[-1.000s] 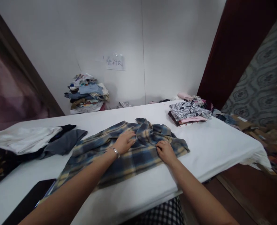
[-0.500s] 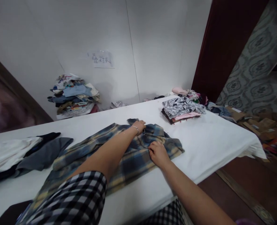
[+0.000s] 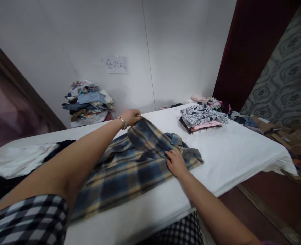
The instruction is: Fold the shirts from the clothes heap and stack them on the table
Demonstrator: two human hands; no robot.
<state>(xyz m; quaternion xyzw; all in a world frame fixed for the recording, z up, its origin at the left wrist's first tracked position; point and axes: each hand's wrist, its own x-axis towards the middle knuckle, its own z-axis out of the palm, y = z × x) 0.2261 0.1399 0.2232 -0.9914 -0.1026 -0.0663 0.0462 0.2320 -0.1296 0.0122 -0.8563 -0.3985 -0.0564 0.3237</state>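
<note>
While the left hand (image 3: 133, 117) pulls up a flap, the plaid shirt (image 3: 130, 175) lies spread on the white-covered counter (image 3: 229, 160), on the near side. Clock centred on the shirt, 12 = far side. Left hand at 12, pinched on the edge of the raised flap (image 3: 149, 136), possibly a sleeve (cannot confirm). Right hand (image 3: 176, 163) at 3, fingers bent down onto the cloth; pinching or only pressing, cannot tell. Flap runs slanting between the two hands, fairly taut; lower part of the shirt, toward 6, lies mostly flat.

Doing it well, my read: the right hand acts as anchor, so press firmly at 3 or the whole shirt slides toward 12. Left hand should pull along the flap's own line, roughly 11 o'clock from the right hand, low and even; a high lift would likely drag the body up and add creases. Grip close to the edge, enough cloth not to slip. Thin-looking fabric, likely wrinkles easily: lay the flap down gradually, smoothing out from the anchor. Bunched part around 2, just beyond the right hand, probably needs flattening too.

Surroundings: patterned stack (image 3: 203, 117) at 2, well apart from the hands; white garment (image 3: 20, 158) at 9; clothes pile (image 3: 89, 103) at 11, beyond the counter's far edge.
</note>
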